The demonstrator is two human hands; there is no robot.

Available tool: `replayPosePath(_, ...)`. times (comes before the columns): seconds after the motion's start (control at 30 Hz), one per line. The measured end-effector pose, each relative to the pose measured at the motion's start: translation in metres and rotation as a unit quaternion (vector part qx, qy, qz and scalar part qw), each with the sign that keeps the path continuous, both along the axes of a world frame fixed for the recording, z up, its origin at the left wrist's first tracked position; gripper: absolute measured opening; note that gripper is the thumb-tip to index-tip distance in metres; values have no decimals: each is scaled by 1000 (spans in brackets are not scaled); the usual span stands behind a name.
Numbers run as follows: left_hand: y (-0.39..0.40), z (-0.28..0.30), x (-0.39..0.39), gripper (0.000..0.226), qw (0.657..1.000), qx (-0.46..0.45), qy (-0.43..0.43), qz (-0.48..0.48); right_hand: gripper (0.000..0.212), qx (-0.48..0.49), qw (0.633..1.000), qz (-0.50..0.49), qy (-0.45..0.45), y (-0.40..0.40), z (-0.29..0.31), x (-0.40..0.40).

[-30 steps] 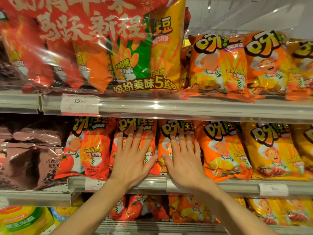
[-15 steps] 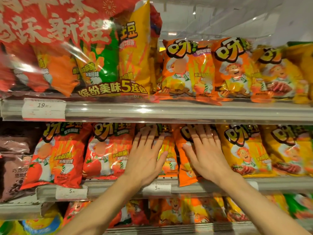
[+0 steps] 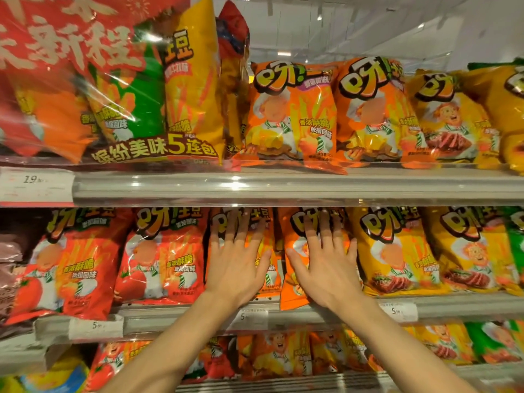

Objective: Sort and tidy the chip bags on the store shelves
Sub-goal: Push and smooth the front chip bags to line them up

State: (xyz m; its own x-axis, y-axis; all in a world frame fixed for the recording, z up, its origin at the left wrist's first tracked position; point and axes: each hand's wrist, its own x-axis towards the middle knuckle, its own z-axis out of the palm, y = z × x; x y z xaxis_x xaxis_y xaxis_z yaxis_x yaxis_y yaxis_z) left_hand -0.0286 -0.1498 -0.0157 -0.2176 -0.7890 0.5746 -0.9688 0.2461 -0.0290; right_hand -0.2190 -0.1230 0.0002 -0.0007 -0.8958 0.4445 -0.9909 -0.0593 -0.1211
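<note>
Two orange chip bags stand side by side in the middle shelf's row. My left hand [image 3: 236, 260] presses flat, fingers spread, on the left orange bag [image 3: 268, 272]. My right hand [image 3: 326, 262] presses flat on the right orange bag [image 3: 292, 290], whose bottom corner hangs over the shelf's front rail [image 3: 453, 306]. Red tomato bags [image 3: 161, 259] stand to the left of my hands, yellow steak bags [image 3: 397, 251] to the right.
The upper shelf [image 3: 283, 188] holds a big clear five-pack bundle [image 3: 127, 109] at left and orange bags [image 3: 292, 114] and yellow bags at right. Brown bags [image 3: 11, 268] sit at far left. A lower shelf holds more mixed bags [image 3: 278, 355]. Price tags line the rails.
Both hands have shifted right along the middle row, from the red and orange bags onto the two orange bags. They stay flat and spread. The view has moved right too.
</note>
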Motion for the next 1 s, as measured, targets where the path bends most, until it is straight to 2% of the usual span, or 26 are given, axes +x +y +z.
replayPosePath(0.4,-4,-3,1,65,1000,8,-3,19,82,9,999,-15,41,-10,0,15)
replayPosePath(0.5,2,0,2,64,1000,-1,12,-2,74,12,999,40,-20,-7,5,1)
replayPosePath(0.6,12,6,-1,60,997,-14,16,-71,61,-26,993,98,-66,-1,8,-25)
replayPosePath(0.67,19,10,-10,61,991,-17,-1,-131,54,-50,988,117,-85,8,8,-42)
replayPosePath(0.77,26,9,-30,67,982,4,-39,-185,55,-43,987,121,-99,24,4,-58)
replayPosePath(1.0,18,-1,-34,78,978,12,-115,-175,66,39,991,120,-42,27,-24,-64)
